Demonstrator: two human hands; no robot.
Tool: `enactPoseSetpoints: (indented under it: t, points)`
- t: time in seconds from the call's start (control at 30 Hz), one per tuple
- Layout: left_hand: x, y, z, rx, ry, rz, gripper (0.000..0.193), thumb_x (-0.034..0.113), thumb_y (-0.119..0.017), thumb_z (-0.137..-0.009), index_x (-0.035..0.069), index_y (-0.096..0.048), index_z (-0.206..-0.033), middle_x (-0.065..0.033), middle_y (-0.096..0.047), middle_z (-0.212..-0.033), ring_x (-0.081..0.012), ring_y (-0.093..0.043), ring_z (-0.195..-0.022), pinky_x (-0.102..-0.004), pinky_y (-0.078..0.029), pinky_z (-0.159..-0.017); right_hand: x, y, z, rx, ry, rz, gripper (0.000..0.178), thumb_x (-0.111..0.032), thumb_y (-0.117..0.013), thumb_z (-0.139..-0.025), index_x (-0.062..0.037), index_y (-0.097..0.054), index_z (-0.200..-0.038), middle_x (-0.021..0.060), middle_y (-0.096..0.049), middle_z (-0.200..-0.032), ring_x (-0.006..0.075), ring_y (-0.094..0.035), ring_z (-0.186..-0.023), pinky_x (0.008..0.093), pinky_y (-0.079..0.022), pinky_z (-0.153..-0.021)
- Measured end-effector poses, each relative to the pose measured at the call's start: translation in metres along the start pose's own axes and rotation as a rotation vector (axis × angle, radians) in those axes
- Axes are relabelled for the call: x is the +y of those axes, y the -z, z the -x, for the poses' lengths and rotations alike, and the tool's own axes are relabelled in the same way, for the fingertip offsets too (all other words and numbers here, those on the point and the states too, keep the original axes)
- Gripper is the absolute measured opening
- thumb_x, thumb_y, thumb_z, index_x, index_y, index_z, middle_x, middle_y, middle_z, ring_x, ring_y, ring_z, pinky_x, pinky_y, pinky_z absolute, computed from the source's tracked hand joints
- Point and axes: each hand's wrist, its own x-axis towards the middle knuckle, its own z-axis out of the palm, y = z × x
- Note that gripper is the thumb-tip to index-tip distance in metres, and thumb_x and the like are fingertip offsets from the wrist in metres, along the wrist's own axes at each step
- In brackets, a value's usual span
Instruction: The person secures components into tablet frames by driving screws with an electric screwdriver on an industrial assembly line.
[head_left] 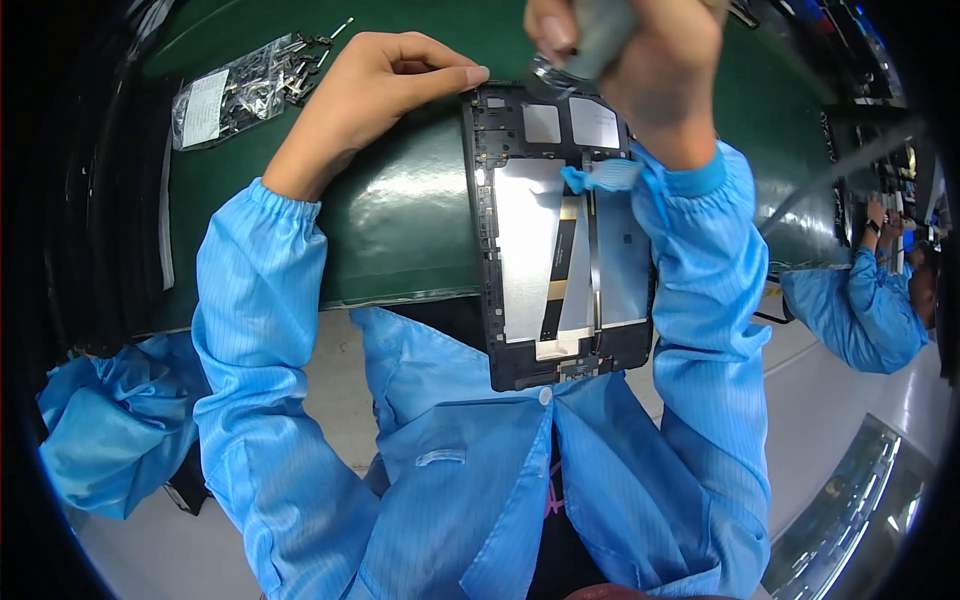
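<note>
An opened tablet [520,260] lies in front of me with its inside showing: a black frame, silver plates, and a dark flat cable [562,258] running along it. Its lower end sticks out over the table edge. At its far left corner, my left hand [385,85] is closed, thumb and index fingertips together on the frame's edge. My right hand [670,70], smeared by motion, is wrapped round a pale grey-green tool [605,40] with a shiny end [552,78]. That end is over the tablet's far edge; its exact kind is unclear. A blue strip [603,178] crosses the tablet near my right cuff.
A clear bag [235,105] with a white label lies at the far left, small dark parts spilling from it on the green table mat [400,230]. Black racks [100,180] line the left side. Another person in a blue sleeve [865,310] sits at the right.
</note>
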Motion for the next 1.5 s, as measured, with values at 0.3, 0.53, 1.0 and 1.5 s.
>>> enactPoseSetpoints:
  t: [0.3,0.53,1.0,1.5]
  points:
    - [-0.015,-0.011,-0.001,0.15,-0.215,-0.044,0.027,0.025,-0.079,-0.082,-0.001,-0.076,-0.09,-0.0096,-0.07,-0.081,-0.0148,-0.065,-0.07,-0.0272,-0.051,-0.065,0.017,-0.013,-0.007,0.078,-0.062,-0.059,0.028,-0.002,-0.053,-0.079,0.0087,-0.059,-0.104,0.0198,-0.066,-0.089,0.0152,-0.053,-0.048,0.0274,-0.046,-0.046]
    - [-0.021,-0.012,0.0,0.188,-0.33,-0.1,0.024,0.023,-0.077,-0.085,-0.001,-0.076,-0.089,-0.0074,-0.066,-0.077,-0.0123,-0.059,-0.065,-0.0264,-0.046,-0.059,0.027,-0.014,-0.002,0.013,-0.053,-0.045,0.027,-0.002,-0.053,-0.078,0.0088,-0.058,-0.103,0.021,-0.066,-0.09,0.0147,-0.052,-0.048,0.027,-0.046,-0.046]
    - [-0.001,-0.005,-0.006,-0.083,-0.772,0.376,0.017,0.01,-0.073,-0.084,-0.005,-0.073,-0.094,-0.0097,-0.07,-0.078,-0.0121,-0.062,-0.073,-0.028,-0.048,-0.067,0.036,-0.012,-0.001,-0.026,-0.046,0.0,0.025,-0.008,-0.049,-0.082,0.0082,-0.057,-0.098,0.0199,-0.065,-0.089,0.0154,-0.051,-0.049,0.0292,-0.047,-0.048]
    - [0.006,-0.001,0.008,0.005,-0.101,0.061,0.017,0.01,-0.073,-0.083,-0.005,-0.074,-0.092,-0.0102,-0.07,-0.079,-0.0131,-0.063,-0.071,-0.0279,-0.049,-0.066,0.039,-0.012,0.001,-0.027,-0.065,-0.014,0.022,-0.006,-0.047,-0.082,0.0087,-0.057,-0.095,0.0181,-0.062,-0.082,0.0152,-0.05,-0.049,0.029,-0.045,-0.047]
